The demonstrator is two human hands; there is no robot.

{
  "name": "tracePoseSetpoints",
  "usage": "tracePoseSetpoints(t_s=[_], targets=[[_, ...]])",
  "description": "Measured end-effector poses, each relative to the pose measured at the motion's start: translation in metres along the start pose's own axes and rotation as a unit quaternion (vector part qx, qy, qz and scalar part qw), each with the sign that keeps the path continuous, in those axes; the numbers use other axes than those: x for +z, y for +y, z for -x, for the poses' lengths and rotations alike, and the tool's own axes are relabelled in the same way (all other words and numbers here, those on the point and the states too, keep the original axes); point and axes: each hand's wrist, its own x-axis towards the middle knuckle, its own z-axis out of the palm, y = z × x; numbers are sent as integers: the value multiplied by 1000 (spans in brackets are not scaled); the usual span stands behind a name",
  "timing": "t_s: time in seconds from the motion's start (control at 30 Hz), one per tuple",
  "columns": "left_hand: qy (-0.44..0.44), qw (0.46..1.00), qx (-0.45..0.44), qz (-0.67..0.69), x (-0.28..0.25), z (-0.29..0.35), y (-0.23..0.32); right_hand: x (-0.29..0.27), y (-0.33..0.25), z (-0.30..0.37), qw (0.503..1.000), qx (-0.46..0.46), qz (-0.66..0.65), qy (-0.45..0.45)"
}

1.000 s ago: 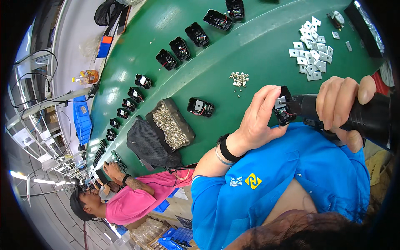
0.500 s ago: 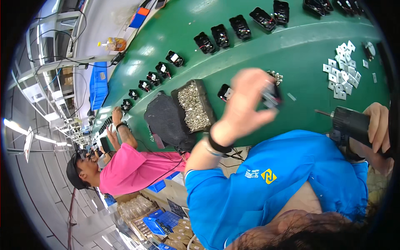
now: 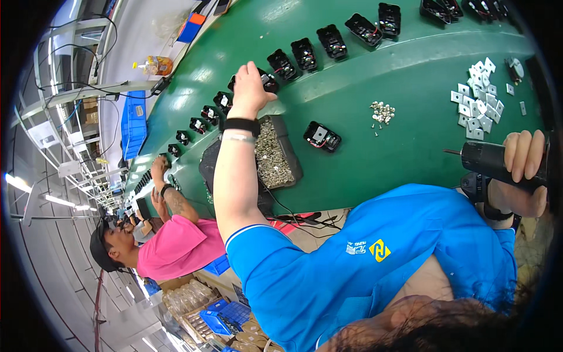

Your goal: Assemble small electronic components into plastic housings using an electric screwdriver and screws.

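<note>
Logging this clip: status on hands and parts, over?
Left hand on a black housing in the belt row. Right hand gripping the electric screwdriver. Screw tray under the forearm.

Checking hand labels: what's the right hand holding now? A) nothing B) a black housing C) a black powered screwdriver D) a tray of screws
C: the right hand is wrapped around a black powered screwdriver, bit pointing left over the green table, while the left hand reaches out to a black housing in the row.

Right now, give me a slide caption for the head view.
Left hand reaches the row of black parts; right hand grips a power screwdriver.
</note>
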Motion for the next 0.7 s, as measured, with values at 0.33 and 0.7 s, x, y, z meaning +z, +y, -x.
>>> tracePoseSetpoints(t_s=[0.33, 0.7], targets=[[83, 934, 212, 276, 17, 109, 162, -13, 5, -2, 998, 30, 36, -52], [70, 887, 187, 417, 24, 111, 176, -14, -6, 3, 998, 14, 21, -59]])
